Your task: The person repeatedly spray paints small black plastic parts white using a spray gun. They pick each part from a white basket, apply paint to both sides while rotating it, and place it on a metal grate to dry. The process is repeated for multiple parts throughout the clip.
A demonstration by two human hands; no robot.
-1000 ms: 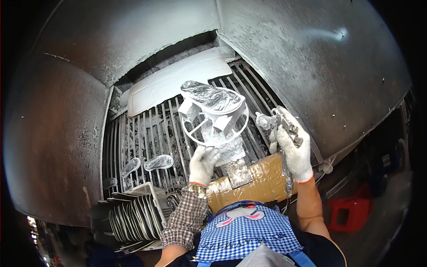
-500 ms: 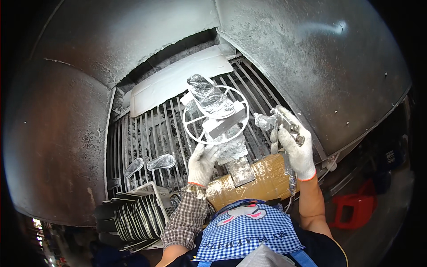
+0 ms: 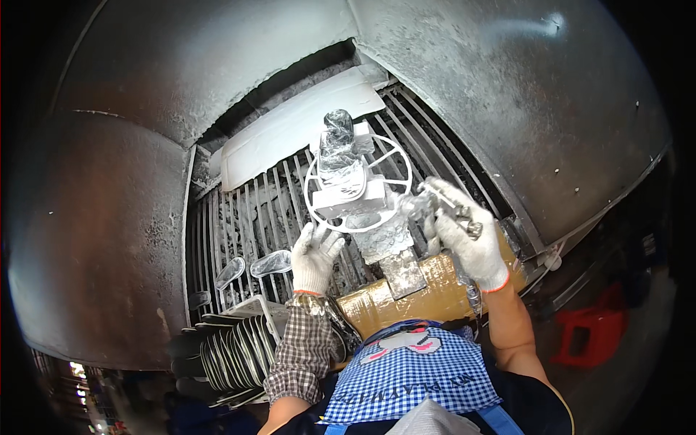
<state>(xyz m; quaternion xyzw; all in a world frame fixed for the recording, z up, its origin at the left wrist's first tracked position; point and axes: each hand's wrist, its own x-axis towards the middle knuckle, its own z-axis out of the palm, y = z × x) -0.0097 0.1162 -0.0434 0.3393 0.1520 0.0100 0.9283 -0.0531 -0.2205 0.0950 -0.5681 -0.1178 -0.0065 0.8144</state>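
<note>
A white wheel-shaped turntable (image 3: 410, 172) stands over the slatted grate. On its block lies a sole-shaped piece (image 3: 339, 154), dark and shiny as if wrapped in film at the far end, whitened at the near end. My left hand (image 3: 316, 259), in a white knit glove, is just below the wheel's near left rim. Its fingers are apart and hold nothing. In my gloved right hand (image 3: 475, 243) is a spray gun (image 3: 453, 203), its nozzle end facing the turntable from the right. The trigger is partly hidden by my fingers.
Dusty metal walls (image 3: 500, 94) enclose the grate (image 3: 254, 210). A pale board (image 3: 297, 127) lies at the back. Two sole-shaped pieces (image 3: 270, 264) on supports stand left, above a white crate (image 3: 272, 319) of stacked soles (image 3: 235, 351). A tape-covered roll (image 3: 377, 304) runs along the front; a red stool (image 3: 594, 337) stands right.
The turntable has turned, so the piece now points more straight away from me. My left fingers have come off the rim and spread. The spray gun has moved slightly nearer the wheel.
</note>
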